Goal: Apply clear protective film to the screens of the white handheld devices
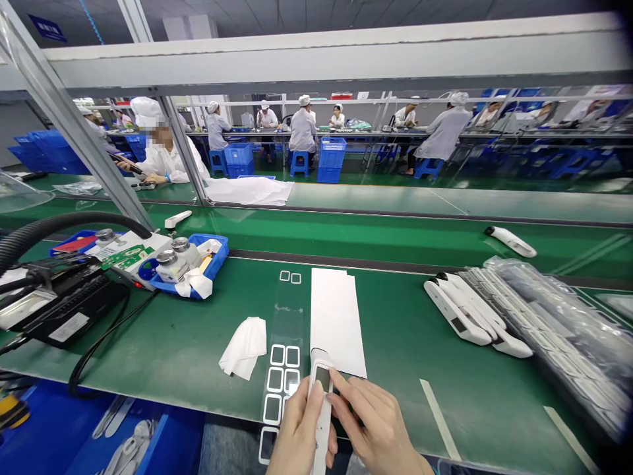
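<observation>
at the near edge of the green table (395, 343), a white device (323, 435) with a small dark screen (323, 377) lies in the left hand (294, 425), which is closed around it, thumb along the front and fingertips showing past the far side. the right hand (378, 422) is just to the right of the device, fingers bent, index fingertip touching by the screen's right edge; whether it also pinches something cannot be told. the device's top end overlaps the lower part of a white paper sheet (337, 316). left of the hands lies a clear strip with white frames (272, 409), partly covered by the left hand, then a white cloth (244, 348). more white devices (472, 313) lie farther right.
</observation>
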`<state>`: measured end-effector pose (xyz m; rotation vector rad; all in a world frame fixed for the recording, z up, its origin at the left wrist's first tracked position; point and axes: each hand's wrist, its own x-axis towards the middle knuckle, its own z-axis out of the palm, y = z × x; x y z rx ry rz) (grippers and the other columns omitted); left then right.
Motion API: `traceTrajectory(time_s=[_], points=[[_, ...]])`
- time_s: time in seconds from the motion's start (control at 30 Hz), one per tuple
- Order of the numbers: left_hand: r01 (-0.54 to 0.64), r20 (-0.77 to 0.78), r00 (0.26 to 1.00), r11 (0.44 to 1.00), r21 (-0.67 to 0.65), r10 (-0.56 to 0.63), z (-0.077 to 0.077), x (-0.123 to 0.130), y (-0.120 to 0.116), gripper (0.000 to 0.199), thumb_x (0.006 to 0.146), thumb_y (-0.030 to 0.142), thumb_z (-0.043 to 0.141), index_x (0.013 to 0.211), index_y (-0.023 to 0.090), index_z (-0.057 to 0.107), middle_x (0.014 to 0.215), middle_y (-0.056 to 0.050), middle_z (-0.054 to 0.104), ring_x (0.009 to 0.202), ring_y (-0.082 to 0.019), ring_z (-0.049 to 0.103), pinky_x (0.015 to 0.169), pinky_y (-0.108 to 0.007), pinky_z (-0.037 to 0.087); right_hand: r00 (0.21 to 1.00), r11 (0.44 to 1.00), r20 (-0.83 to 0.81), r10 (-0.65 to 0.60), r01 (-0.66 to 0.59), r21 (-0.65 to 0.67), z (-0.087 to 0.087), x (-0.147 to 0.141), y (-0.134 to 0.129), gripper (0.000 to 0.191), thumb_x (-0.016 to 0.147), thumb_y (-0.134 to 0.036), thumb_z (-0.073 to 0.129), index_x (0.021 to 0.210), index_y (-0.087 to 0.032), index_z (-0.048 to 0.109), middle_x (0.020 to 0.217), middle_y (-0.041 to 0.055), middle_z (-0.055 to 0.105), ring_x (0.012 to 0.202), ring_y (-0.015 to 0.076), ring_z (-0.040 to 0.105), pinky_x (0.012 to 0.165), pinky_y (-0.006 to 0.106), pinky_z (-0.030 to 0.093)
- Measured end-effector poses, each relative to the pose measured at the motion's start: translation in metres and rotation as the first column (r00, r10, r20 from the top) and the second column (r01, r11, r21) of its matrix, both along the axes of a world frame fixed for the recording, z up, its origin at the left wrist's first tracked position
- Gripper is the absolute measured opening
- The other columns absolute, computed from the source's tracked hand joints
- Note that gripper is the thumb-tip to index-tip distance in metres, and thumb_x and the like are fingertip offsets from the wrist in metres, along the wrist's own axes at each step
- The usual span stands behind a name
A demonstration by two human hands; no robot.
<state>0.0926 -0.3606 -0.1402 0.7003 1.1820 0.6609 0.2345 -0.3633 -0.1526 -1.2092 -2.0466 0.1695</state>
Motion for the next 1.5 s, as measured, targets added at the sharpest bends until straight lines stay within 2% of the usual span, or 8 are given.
traceTrajectory(time_s=[0.1,0.2,0.3,0.43,0.6,0.8,1.07,1.5], points=[[0.058,0.018,0.998,0.996,0.07,-0.06,0.002,-0.001,0.006,0.052,0.076,0.067,0.05,0.088,0.016,0.045,0.044,0.006,0.044,0.036,-0.005,0.038,0.042,-0.016,0.032,0.994,0.993,-0.11,0.004,-0.017,-0.115,-0.002,0.009,0.004,0.035,0.091,-0.015,0.048,0.126,-0.019,0.051,0.077,0.0026,0.061,0.068,0.0101,0.056,0.064,0.023,0.047],[-0.005,-0.021,1.0,0.996,0.094,0.007,0.009,-0.011,0.017,0.05,0.076,0.066,0.051,0.083,0.016,0.047,0.053,0.003,0.05,0.042,-0.005,0.044,0.044,-0.016,0.036,0.984,0.952,-0.033,-0.176,0.161,-0.262,-0.007,0.032,0.018,0.036,0.092,-0.033,0.05,0.125,-0.022,0.051,0.109,0.0088,0.062,0.098,0.017,0.059,0.085,0.032,0.051],[-0.085,-0.082,0.992,0.981,0.174,0.101,0.015,-0.022,0.033,0.049,0.078,0.062,0.053,0.09,0.015,0.05,0.075,-0.003,0.062,0.067,-0.008,0.06,0.068,-0.019,0.05,0.946,0.864,0.213,-0.246,0.313,-0.393,-0.014,0.057,0.033,0.069,0.082,-0.049,0.059,0.142,-0.024,0.035,0.142,0.0108,0.041,0.131,0.0289,0.04,0.103,0.048,0.041],[-0.112,-0.101,0.986,0.972,0.206,0.134,0.015,-0.025,0.052,0.051,0.076,0.062,0.055,0.1,0.016,0.051,0.091,-0.007,0.065,0.099,-0.018,0.064,0.095,-0.03,0.048,0.947,0.767,0.278,-0.162,0.298,-0.568,-0.021,0.071,0.044,0.084,0.08,-0.048,0.061,0.15,-0.03,0.018,0.151,0.0051,0.027,0.139,0.0292,0.025,0.107,0.046,0.039],[-0.13,-0.077,0.985,0.962,0.24,0.152,0.009,-0.02,0.072,0.052,0.073,0.064,0.057,0.094,0.016,0.052,0.082,-0.005,0.064,0.099,-0.019,0.063,0.1,-0.036,0.045,0.965,0.783,0.202,-0.17,0.256,-0.567,-0.018,0.068,0.053,0.081,0.08,-0.05,0.061,0.148,-0.031,0.022,0.149,0.004,0.031,0.136,0.0275,0.03,0.107,0.045,0.038],[-0.025,-0.116,0.991,0.945,0.325,0.066,0.005,-0.009,0.107,0.053,0.074,0.064,0.057,0.096,0.015,0.052,0.084,-0.007,0.064,0.094,-0.019,0.064,0.095,-0.036,0.048,0.982,0.844,0.047,-0.183,0.181,-0.505,-0.012,0.05,0.062,0.029,0.092,-0.029,0.041,0.116,-0.024,0.057,0.115,0.0074,0.054,0.108,0.0195,0.049,0.094,0.04,0.044],[0.105,-0.016,0.994,0.954,0.281,-0.105,-0.014,0.04,0.135,0.064,0.066,0.061,0.067,0.105,0.013,0.051,0.086,-0.008,0.062,0.082,-0.019,0.067,0.08,-0.036,0.057,0.918,0.824,-0.111,-0.381,0.283,-0.491,-0.037,0.073,0.058,0.026,0.09,-0.028,0.042,0.105,-0.019,0.061,0.1,0.0081,0.057,0.096,0.019,0.05,0.088,0.038,0.045],[0.093,-0.122,0.991,0.93,0.355,-0.052,-0.038,0.046,0.136,0.061,0.071,0.062,0.061,0.108,0.015,0.049,0.089,-0.008,0.063,0.08,-0.018,0.068,0.076,-0.031,0.058,0.955,0.797,-0.035,-0.293,0.224,-0.56,-0.033,0.071,0.076,0.022,0.091,-0.031,0.046,0.096,-0.021,0.064,0.097,0.0053,0.057,0.094,0.0179,0.048,0.088,0.038,0.035]])
